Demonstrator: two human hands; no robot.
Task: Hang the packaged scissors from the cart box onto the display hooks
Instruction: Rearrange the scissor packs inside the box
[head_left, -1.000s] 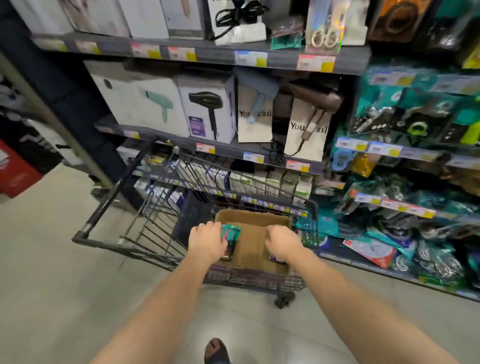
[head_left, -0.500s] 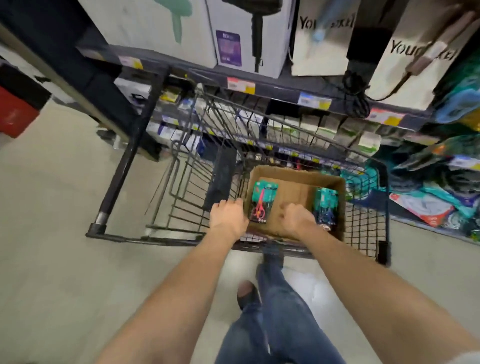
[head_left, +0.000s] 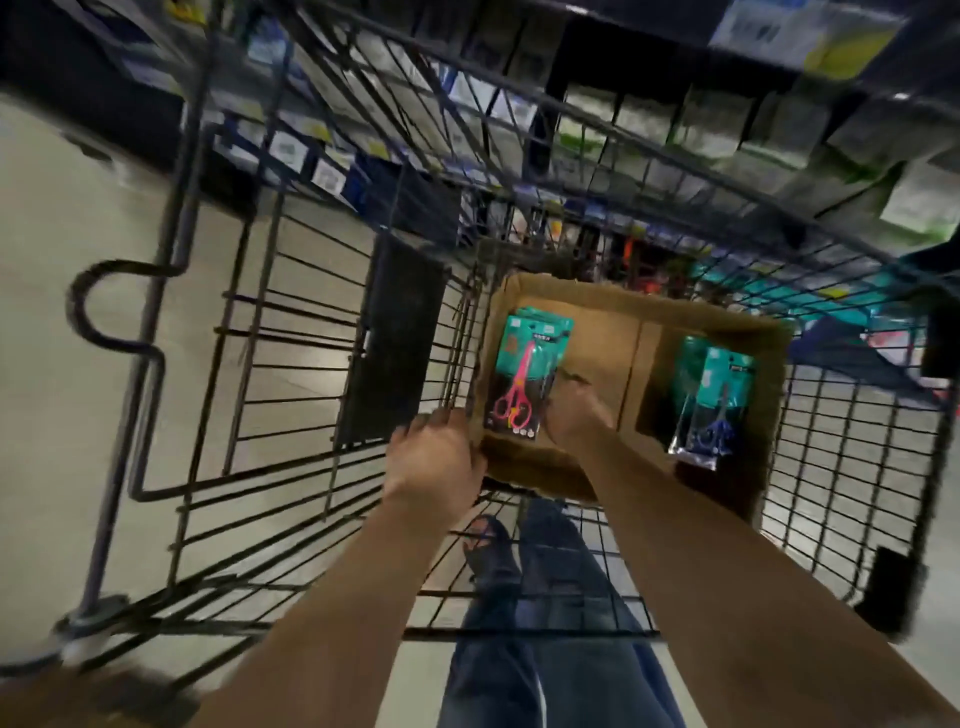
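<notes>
Head view: the camera is tipped lower than half a second ago, and the cart (head_left: 395, 338) fills the frame. The left hand (head_left: 434, 460) still curls its fingers over the near-left corner of the cardboard box (head_left: 613, 306), at centre. The right hand (head_left: 571, 415) has moved off the rim into the box, against the pink scissors pack (head_left: 524, 374) (grip unclear, blurred). The blue scissors pack (head_left: 711, 400) lies centre-right in the box.

Wire cart (head_left: 395, 343), cardboard box (head_left: 613, 307) inside it

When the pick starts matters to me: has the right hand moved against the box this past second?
Yes. The right hand left the near rim of the cardboard box, moving inside and leftward, beside the pink scissors pack.
</notes>
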